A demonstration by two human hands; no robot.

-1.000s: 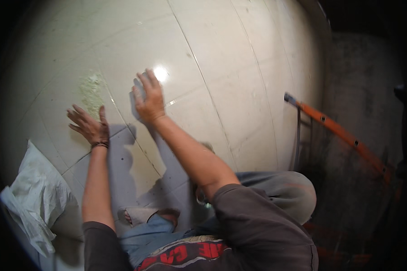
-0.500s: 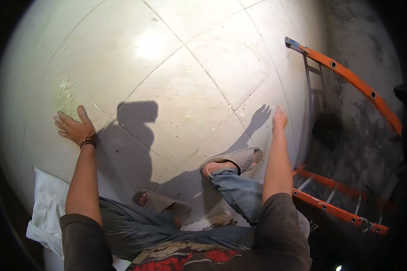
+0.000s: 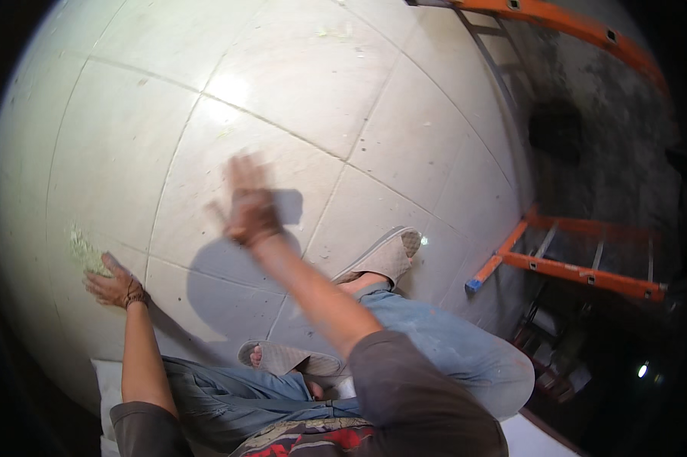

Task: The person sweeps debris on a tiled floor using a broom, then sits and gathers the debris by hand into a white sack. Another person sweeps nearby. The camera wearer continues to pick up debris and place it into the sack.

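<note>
Left hand (image 3: 115, 283) flat, fingers spread, pressed on white tiled floor (image 3: 298, 99) | greenish smear (image 3: 84, 247) just beyond its fingertips | right hand (image 3: 248, 206) raised, open, blurred, holding nothing | sandalled foot (image 3: 385, 255) near right forearm

Layout, head view. L hand (image 3: 115, 286) lies flat on the pale tiled floor (image 3: 298, 91), far left, touching a greenish smear on the tile (image 3: 84, 250). R hand (image 3: 248, 209) is raised above the floor, centre. Grey slippers (image 3: 381, 259) sit below-right of R hand, on the tiles. Orange metal ladder (image 3: 572, 266) lies far right, at the floor's edge.
</note>
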